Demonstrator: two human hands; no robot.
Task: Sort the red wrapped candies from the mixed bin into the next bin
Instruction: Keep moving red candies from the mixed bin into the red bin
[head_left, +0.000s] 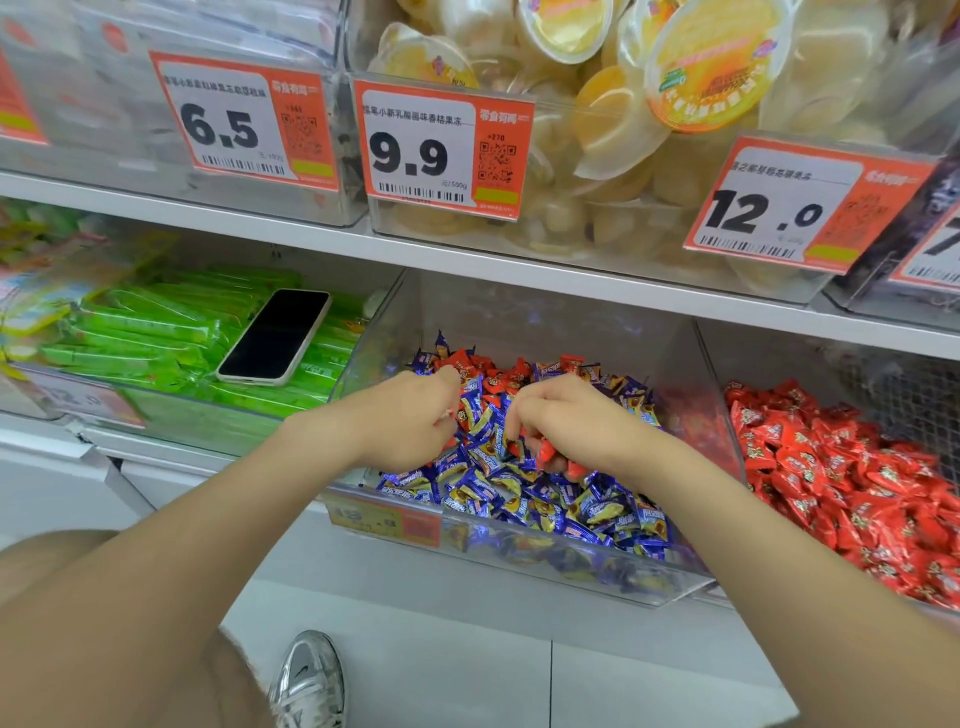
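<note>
Fingers of right hand (576, 421) curled round crinkly red candies (545, 453), left hand (410, 415) curled, hold unclear

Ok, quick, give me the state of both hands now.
Left hand: fingers curled in the mixed bin; hold cannot be told.
Right hand: grips red wrapped candies.

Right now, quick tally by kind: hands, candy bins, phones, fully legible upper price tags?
Hands: 2, left hand, right hand gripping red candies.
Candy bins: 2, mixed bin, red bin.
Phones: 1, phone on green packets.
Legible upper price tags: 3, 6.5 tag, 9.9 tag, 12.0 tag.
Total: 8.
</note>
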